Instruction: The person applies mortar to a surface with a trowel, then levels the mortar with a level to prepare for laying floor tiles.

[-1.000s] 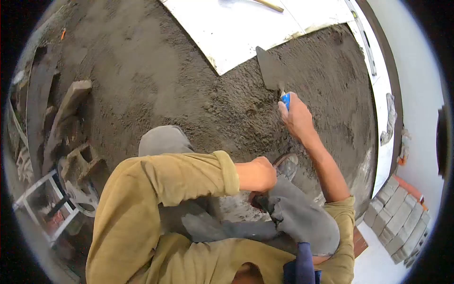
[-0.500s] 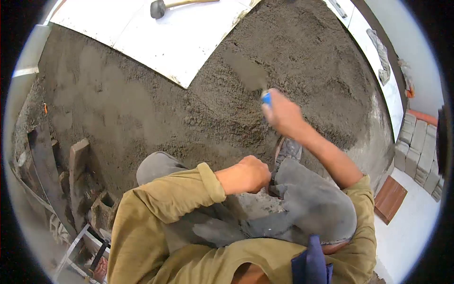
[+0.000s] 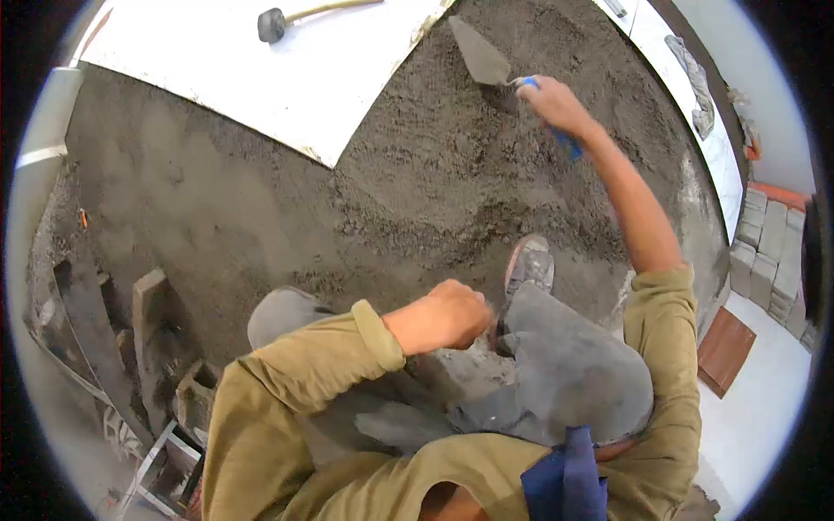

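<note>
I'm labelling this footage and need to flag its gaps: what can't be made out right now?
All in the head view:
Inside the left hand: its curled fingers hide whether it holds anything.
Middle of the handle of the trowel: covered by the right hand.
Full length of the metal bar: cut off by the top edge.
Identity of the small orange piece: too small to tell.
</note>
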`<state>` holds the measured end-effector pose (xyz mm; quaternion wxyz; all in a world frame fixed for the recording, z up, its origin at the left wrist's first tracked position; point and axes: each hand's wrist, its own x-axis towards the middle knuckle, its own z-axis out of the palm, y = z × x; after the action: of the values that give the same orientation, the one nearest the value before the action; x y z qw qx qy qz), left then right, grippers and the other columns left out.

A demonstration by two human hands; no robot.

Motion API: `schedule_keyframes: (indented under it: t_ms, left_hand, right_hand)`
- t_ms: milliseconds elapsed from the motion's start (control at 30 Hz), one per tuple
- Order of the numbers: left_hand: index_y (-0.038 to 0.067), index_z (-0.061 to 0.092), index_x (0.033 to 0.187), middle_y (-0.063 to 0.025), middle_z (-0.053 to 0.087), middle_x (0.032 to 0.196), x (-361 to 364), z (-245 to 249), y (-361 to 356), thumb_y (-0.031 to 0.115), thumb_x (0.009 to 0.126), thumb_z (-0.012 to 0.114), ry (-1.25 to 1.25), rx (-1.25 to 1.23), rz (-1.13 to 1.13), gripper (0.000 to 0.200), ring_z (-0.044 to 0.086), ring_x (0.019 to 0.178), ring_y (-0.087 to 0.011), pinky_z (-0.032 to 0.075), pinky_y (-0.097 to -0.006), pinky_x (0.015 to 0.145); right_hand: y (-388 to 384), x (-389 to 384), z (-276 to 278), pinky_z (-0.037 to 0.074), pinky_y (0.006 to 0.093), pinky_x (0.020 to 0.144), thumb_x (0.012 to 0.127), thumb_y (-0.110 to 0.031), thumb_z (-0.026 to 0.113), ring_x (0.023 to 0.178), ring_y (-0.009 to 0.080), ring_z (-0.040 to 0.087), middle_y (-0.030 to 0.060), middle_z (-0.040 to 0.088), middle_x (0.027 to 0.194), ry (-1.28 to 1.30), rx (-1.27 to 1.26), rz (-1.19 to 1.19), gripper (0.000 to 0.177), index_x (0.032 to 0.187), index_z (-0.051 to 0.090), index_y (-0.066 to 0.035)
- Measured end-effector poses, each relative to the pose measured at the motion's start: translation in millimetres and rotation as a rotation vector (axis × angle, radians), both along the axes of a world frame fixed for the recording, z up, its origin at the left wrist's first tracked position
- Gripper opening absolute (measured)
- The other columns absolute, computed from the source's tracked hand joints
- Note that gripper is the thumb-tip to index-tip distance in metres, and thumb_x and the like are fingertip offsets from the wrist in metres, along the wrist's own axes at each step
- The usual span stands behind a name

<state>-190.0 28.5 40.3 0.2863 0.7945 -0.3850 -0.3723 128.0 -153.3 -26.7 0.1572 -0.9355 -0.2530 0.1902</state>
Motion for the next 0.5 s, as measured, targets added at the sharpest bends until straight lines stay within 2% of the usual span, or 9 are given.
schedule_keyframes:
  t_ms: [67, 133, 167, 200, 267, 367, 433, 467, 500]
  left_hand:
    - [0.003, 0.072, 0.077, -0.0195, 0.07, 0.082, -1.2, 4.7, -4.8, 0.012, 0.072, 0.067, 0.0, -0.031, -0.006, 0.011, 0.07, 0.078, -0.0357, 0.056, -0.0445, 0.065]
    - [0.004, 0.072, 0.076, -0.0179, 0.071, 0.081, -1.1, 5.4, -9.9, 0.011, 0.071, 0.067, 0.009, -0.02, -0.052, 0.01, 0.071, 0.078, -0.0342, 0.056, -0.044, 0.065]
    - [0.004, 0.072, 0.076, -0.0179, 0.071, 0.081, -1.2, 8.4, -11.7, 0.011, 0.071, 0.067, 0.014, -0.023, -0.059, 0.01, 0.071, 0.078, -0.0342, 0.056, -0.044, 0.065]
    - [0.005, 0.074, 0.081, -0.0162, 0.072, 0.087, 1.1, 11.8, -14.0, 0.012, 0.073, 0.067, 0.049, 0.014, -0.098, 0.012, 0.071, 0.082, -0.0328, 0.056, -0.0428, 0.068]
    - [0.007, 0.075, 0.086, -0.0145, 0.073, 0.093, 1.9, 13.9, -14.1, 0.013, 0.075, 0.067, 0.082, 0.053, -0.142, 0.015, 0.071, 0.086, -0.0313, 0.056, -0.0415, 0.071]
    - [0.007, 0.075, 0.085, -0.0141, 0.073, 0.092, -5.1, 12.3, -15.6, 0.013, 0.075, 0.067, 0.05, 0.023, -0.159, 0.015, 0.071, 0.086, -0.0309, 0.056, -0.0414, 0.071]
    - [0.003, 0.073, 0.079, -0.0167, 0.071, 0.081, -10.4, 7.0, -19.5, 0.011, 0.071, 0.067, -0.002, -0.053, -0.128, 0.013, 0.071, 0.076, -0.0341, 0.056, -0.0444, 0.063]
    - [0.003, 0.073, 0.079, -0.0167, 0.071, 0.081, -11.7, 6.9, -22.5, 0.011, 0.071, 0.067, -0.001, -0.058, -0.145, 0.013, 0.071, 0.076, -0.0341, 0.056, -0.0444, 0.063]
    - [0.004, 0.073, 0.079, -0.0171, 0.071, 0.082, -13.1, 7.2, -25.9, 0.011, 0.071, 0.067, -0.016, -0.052, -0.16, 0.012, 0.071, 0.077, -0.0341, 0.056, -0.0442, 0.063]
  right_hand:
    - [-19.1, 8.0, -20.8, 0.052, 0.0502, 0.081, 0.088, -0.032, 0.06, 0.094, 0.0445, 0.064, 0.0242, 0.067, 0.098, 0.035, -0.126, 0.104, 0.033, 0.104, 0.066, -0.004]
    - [-32.2, -23.8, -23.0, 0.052, 0.0498, 0.08, 0.086, -0.029, 0.062, 0.092, 0.0435, 0.064, 0.0255, 0.067, 0.095, -0.024, 0.054, 0.147, 0.031, 0.104, 0.068, -0.005]
    - [-28.6, -52.8, -3.8, 0.053, 0.0456, 0.082, 0.086, -0.031, 0.063, 0.091, 0.0391, 0.066, 0.0225, 0.068, 0.098, 0.121, -0.026, 0.185, 0.032, 0.105, 0.067, -0.005]
    - [-32.8, -78.1, -4.3, 0.053, 0.0466, 0.081, 0.083, -0.03, 0.064, 0.089, 0.0401, 0.066, 0.0219, 0.069, 0.095, 0.166, -0.157, 0.149, 0.034, 0.107, 0.067, -0.006]
    - [-39.8, -120.7, 17.6, 0.053, 0.0478, 0.079, 0.08, -0.031, 0.066, 0.087, 0.0398, 0.067, 0.0197, 0.07, 0.093, 0.293, -0.168, 0.231, 0.032, 0.104, 0.068, -0.01]
    - [-38.9, -121.1, 41.1, 0.053, 0.0476, 0.078, 0.08, -0.033, 0.066, 0.086, 0.0389, 0.067, 0.019, 0.07, 0.093, 0.288, -0.252, 0.316, 0.032, 0.104, 0.068, -0.012]
    - [-35.7, -98.2, 23.7, 0.053, 0.0495, 0.077, 0.08, -0.041, 0.066, 0.09, 0.0402, 0.066, 0.0178, 0.07, 0.095, 0.2, -0.184, 0.216, 0.037, 0.106, 0.069, -0.013]
    - [-36.8, -83.0, 5.1, 0.053, 0.049, 0.076, 0.08, -0.041, 0.067, 0.089, 0.0403, 0.066, 0.0178, 0.07, 0.093, 0.186, -0.046, 0.241, 0.039, 0.104, 0.068, -0.011]
    - [-30.1, -79.6, 3.0, 0.053, 0.0497, 0.075, 0.079, -0.038, 0.066, 0.087, 0.0406, 0.066, 0.018, 0.07, 0.091, 0.159, -0.095, 0.215, 0.036, 0.102, 0.067, -0.009]
